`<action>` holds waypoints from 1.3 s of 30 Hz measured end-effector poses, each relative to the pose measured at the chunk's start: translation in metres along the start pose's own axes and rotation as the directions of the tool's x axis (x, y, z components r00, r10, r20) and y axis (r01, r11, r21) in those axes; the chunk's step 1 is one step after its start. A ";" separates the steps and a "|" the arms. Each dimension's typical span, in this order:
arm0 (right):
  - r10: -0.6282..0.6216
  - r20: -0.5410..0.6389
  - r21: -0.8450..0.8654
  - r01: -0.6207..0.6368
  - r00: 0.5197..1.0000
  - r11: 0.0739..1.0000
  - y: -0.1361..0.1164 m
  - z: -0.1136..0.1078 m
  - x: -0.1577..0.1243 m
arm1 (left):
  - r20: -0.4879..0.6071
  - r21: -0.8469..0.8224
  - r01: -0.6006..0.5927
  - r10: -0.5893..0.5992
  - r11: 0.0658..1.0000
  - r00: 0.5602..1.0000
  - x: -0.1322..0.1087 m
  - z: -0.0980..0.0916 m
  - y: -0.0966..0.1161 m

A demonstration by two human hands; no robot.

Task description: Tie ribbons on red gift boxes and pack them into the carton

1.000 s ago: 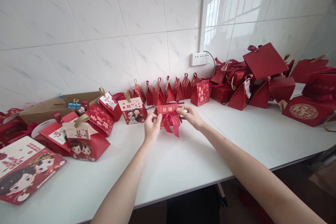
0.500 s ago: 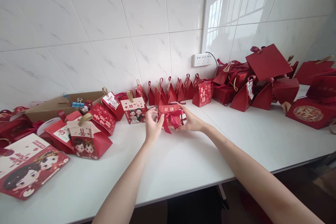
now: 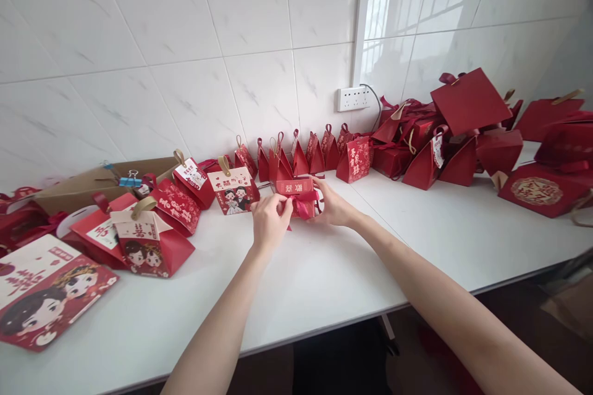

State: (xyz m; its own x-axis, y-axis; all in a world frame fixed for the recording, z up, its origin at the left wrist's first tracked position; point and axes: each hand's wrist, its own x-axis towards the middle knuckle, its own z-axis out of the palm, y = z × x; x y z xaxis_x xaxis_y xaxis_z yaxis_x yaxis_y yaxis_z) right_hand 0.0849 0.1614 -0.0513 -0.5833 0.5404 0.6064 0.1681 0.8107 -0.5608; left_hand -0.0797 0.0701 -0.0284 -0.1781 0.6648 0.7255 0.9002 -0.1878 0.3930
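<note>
A small red gift box (image 3: 295, 185) with pale lettering stands on the white table (image 3: 324, 271), in front of a row of red boxes. A shiny dark-pink ribbon (image 3: 306, 202) is tied in a bow across its front. My left hand (image 3: 270, 222) is at the box's left front, thumb and fingers pinched at the ribbon. On the other side, my right hand (image 3: 335, 205) curves round the right edge of the box and grips it. Its fingertips are partly hidden behind the box. Close to my left hand sits a cream-and-red box (image 3: 233, 190) with a cartoon couple.
Several small red boxes with loops (image 3: 315, 153) line the tiled wall. To the right, red gift boxes (image 3: 467, 105) lie heaped. More printed boxes (image 3: 143, 247) and an open cardboard box (image 3: 78, 188) with a blue clip (image 3: 130, 179) are on the left. A power strip (image 3: 354, 99) hangs on the wall.
My left hand has turned so its back faces up and its fingertips have closed on the bow. The right hand stays on the box. The whole view has shifted slightly.
</note>
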 end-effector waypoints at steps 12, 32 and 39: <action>0.074 -0.006 0.007 -0.074 0.997 0.997 0.007 -0.004 -0.001 | 0.599 -0.436 0.634 -0.320 0.639 0.735 0.013 -0.007 -0.003; 0.088 -0.033 0.005 -0.088 0.996 0.996 0.015 -0.008 -0.002 | 0.652 0.035 0.620 -0.488 0.784 0.580 0.011 -0.009 -0.039; 0.080 -0.024 0.000 -0.080 0.997 0.997 0.012 -0.007 -0.002 | 0.234 -0.139 0.464 -0.426 0.875 0.874 0.014 -0.012 -0.021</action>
State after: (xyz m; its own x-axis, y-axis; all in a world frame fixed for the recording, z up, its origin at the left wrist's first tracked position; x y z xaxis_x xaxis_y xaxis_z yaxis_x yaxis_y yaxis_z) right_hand 0.0936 0.1718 -0.0550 -0.5490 0.6087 0.5728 0.2140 0.7648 -0.6076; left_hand -0.1061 0.0744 -0.0196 -0.4463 0.8302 0.3340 0.6494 0.0437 0.7592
